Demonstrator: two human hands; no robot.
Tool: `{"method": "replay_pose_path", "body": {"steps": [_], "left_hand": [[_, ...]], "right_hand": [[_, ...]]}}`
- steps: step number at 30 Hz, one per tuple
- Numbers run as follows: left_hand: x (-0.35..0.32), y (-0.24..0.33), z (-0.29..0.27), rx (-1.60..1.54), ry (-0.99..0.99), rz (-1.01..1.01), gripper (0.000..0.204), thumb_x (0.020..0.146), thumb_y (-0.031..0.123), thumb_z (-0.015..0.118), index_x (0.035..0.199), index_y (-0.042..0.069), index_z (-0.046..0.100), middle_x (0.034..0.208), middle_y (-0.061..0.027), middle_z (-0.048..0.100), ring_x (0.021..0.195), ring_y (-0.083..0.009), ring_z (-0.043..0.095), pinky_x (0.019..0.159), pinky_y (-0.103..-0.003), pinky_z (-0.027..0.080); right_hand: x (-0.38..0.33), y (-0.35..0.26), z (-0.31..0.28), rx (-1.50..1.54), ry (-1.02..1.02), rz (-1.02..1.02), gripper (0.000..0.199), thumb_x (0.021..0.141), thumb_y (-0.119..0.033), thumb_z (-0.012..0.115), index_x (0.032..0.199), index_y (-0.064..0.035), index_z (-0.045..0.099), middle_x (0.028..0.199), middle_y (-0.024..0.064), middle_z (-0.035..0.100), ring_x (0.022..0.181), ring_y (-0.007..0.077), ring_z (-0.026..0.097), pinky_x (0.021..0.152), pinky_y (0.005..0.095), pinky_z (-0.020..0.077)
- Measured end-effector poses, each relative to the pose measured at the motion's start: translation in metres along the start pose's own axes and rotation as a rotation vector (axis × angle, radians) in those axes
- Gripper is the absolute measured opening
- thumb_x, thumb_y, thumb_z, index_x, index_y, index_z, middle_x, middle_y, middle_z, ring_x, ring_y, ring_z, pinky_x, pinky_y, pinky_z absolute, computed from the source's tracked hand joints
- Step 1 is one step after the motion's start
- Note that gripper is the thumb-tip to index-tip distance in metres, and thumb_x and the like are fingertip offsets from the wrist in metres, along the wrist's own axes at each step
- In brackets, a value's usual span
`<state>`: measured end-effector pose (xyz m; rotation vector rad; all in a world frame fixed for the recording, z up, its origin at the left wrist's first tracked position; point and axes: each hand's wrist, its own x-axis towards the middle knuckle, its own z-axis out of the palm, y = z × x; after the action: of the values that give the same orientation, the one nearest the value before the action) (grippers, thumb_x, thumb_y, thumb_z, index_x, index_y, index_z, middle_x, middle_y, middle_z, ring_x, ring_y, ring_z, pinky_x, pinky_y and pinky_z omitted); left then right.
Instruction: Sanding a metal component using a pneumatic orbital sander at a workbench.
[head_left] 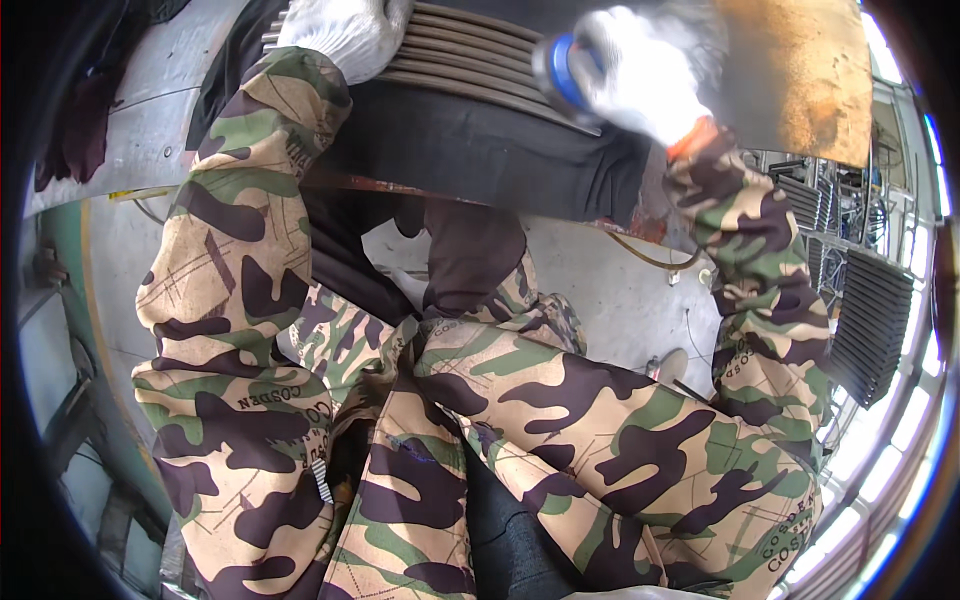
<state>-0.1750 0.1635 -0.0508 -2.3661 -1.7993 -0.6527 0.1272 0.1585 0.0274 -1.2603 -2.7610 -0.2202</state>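
Bright light glares in from the window panes (pixel 880 45) to the right of the black cloth (pixel 450 130). At the cloth's far right, my right hand (pixel 640 75) smears with motion, its white nearly burnt out. Around the cloth, edges bow toward a dark fisheye rim.

Grey bench (pixel 150 100), black cloth (pixel 450 145) on top, metal rods (pixel 470 60), tan board (pixel 810 80)

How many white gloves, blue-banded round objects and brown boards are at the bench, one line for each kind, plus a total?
White gloves: 2
Blue-banded round object: 1
Brown board: 1
Total: 4
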Motion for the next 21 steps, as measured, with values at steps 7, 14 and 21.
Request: {"method": "replay_pose_path", "body": {"steps": [7, 14, 21], "left_hand": [[0.001, 0.000, 0.004, 0.004, 0.015, 0.011, 0.049, 0.099, 0.034, 0.055, 0.132, 0.000, 0.063, 0.137, -0.0248, 0.062, 0.133, -0.0431, 0.053, 0.117, -0.052, 0.035], [-0.005, -0.001, 0.001, -0.147, 0.073, 0.161, 0.045, 0.095, 0.031, 0.062, 0.126, -0.001, 0.066, 0.130, -0.0234, 0.065, 0.126, -0.0430, 0.057, 0.113, -0.052, 0.039], [-0.002, 0.008, 0.012, 0.027, 0.222, -0.106, 0.035, 0.094, 0.027, 0.060, 0.112, -0.002, 0.068, 0.112, -0.0210, 0.068, 0.115, -0.0413, 0.060, 0.106, -0.054, 0.041]], "right_hand": [[-0.001, -0.038, -0.005, 0.018, 0.015, -0.091, 0.023, 0.088, -0.027, 0.066, 0.104, -0.0102, 0.067, 0.096, 0.0146, 0.064, 0.090, 0.0348, 0.067, 0.073, 0.0486, 0.0575], [0.024, -0.042, 0.003, 0.012, -0.010, -0.087, 0.024, 0.088, -0.026, 0.065, 0.106, -0.0112, 0.068, 0.093, 0.0149, 0.064, 0.090, 0.0371, 0.068, 0.073, 0.0517, 0.0558], [0.056, -0.068, -0.016, 0.047, 0.084, -0.119, 0.016, 0.087, -0.021, 0.066, 0.091, -0.0066, 0.060, 0.087, 0.0179, 0.061, 0.081, 0.0391, 0.063, 0.070, 0.0500, 0.0533]]}}
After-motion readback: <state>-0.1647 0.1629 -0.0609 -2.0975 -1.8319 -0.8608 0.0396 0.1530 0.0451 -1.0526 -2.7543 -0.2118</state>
